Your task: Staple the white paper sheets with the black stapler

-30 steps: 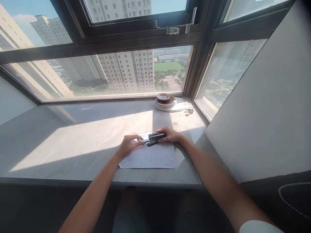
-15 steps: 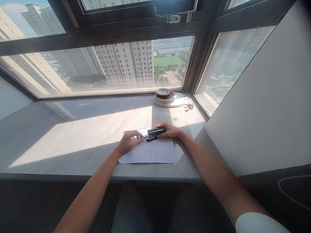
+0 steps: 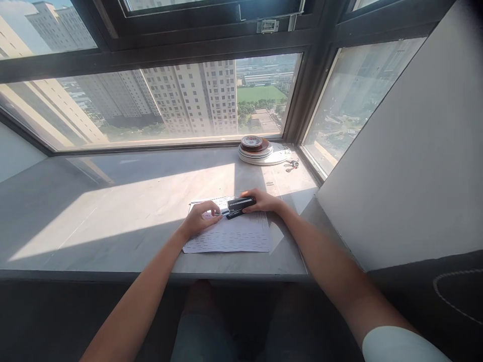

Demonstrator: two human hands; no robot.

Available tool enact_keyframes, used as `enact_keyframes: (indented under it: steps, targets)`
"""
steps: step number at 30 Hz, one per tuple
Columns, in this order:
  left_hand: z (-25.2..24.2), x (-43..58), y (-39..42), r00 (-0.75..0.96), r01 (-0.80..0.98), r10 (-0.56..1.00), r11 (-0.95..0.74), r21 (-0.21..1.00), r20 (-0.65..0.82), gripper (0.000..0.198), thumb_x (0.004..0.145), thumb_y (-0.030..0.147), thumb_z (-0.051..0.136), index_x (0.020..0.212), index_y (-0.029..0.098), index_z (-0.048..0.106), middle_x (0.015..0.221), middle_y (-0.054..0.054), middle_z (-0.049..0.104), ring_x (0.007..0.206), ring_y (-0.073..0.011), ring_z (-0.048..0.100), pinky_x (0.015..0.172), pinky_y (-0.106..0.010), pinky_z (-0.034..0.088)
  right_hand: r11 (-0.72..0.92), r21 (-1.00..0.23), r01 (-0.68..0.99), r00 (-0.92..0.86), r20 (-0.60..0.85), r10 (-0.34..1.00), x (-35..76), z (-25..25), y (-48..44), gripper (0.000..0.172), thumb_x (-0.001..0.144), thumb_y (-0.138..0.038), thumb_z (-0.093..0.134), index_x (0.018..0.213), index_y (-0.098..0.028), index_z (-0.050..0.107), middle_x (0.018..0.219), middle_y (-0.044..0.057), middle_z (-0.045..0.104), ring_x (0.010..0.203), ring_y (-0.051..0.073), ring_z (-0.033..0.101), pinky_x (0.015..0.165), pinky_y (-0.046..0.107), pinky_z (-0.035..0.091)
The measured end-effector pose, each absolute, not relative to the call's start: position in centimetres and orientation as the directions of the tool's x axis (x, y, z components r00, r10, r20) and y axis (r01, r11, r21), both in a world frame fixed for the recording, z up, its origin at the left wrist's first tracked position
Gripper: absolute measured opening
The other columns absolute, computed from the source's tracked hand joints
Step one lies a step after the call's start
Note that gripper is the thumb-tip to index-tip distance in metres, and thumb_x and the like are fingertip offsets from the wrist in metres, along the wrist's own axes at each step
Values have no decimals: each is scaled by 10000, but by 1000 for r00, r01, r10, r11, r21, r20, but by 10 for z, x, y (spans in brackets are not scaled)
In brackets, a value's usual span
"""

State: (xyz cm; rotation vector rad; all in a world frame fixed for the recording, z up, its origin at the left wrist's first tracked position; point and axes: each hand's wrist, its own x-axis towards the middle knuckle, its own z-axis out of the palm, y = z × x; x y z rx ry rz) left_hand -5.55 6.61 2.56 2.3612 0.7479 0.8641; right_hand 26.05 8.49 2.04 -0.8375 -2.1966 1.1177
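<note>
My right hand [image 3: 260,200] is wrapped around the back end of a black stapler [image 3: 240,203], whose top and base are spread apart toward the left. The stapler is held over printed sheets of paper [image 3: 230,242]. Close by its open front end is my left hand [image 3: 202,217], with thumb and forefinger pinched together. A thin, shiny sliver shows between those fingertips and the stapler, too small to name. Both hands are above the upper part of the paper, and the left one covers some of its print.
The paper lies on a pale stone windowsill [image 3: 124,221]. Behind, near the window corner, sits a stack of plates [image 3: 256,151] with keys [image 3: 292,164] beside it. Two small thin pieces [image 3: 269,183] lie beyond my right hand. A white wall [image 3: 400,151] slopes up on the right.
The whole view has shifted slightly. Both hands and the stapler keep almost the same pose over the paper, and less of the thin sliver shows between the left fingertips and the stapler.
</note>
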Motion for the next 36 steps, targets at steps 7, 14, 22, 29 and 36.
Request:
enact_keyframes:
  steps: [7, 14, 22, 29, 36]
  targets:
    - [28, -54, 66, 661, 306, 626, -728, 613, 414, 134, 957, 313, 708, 889, 198, 712, 861, -39, 684, 765, -159, 617, 756, -322, 523, 476, -838, 268, -673, 191, 715, 261, 20, 86, 397, 818, -436, 838, 1077, -149, 745, 898, 13, 676, 826, 174, 580, 751, 283, 444]
    - [28, -54, 65, 668, 321, 629, -725, 609, 398, 118, 962, 313, 712, 933, 208, 757, 882, -49, 692, 792, -170, 623, 758, -328, 519, 472, -841, 265, -675, 188, 714, 261, 21, 85, 410, 819, -451, 836, 1077, -144, 749, 907, 20, 686, 833, 176, 584, 752, 283, 440]
    - [26, -54, 66, 672, 333, 611, -754, 567, 419, 66, 952, 266, 680, 960, 204, 700, 900, -42, 693, 800, -167, 617, 774, -328, 521, 467, -845, 260, -674, 188, 714, 260, 20, 86, 403, 818, -440, 843, 1081, -148, 752, 914, 24, 685, 841, 181, 586, 752, 289, 443]
    - [24, -54, 66, 670, 330, 605, -762, 558, 430, 24, 938, 227, 664, 926, 208, 673, 882, -33, 672, 798, -167, 606, 772, -329, 514, 451, -855, 256, -669, 180, 721, 260, 21, 85, 423, 806, -447, 849, 1094, -152, 759, 929, 22, 700, 850, 182, 595, 763, 291, 440]
    - [23, -53, 67, 665, 317, 609, -754, 575, 432, 125, 968, 307, 699, 891, 209, 710, 888, -45, 678, 793, -167, 613, 756, -323, 510, 452, -858, 245, -671, 187, 718, 260, 21, 85, 396, 800, -436, 850, 1056, -149, 756, 912, 19, 696, 823, 174, 590, 750, 288, 433]
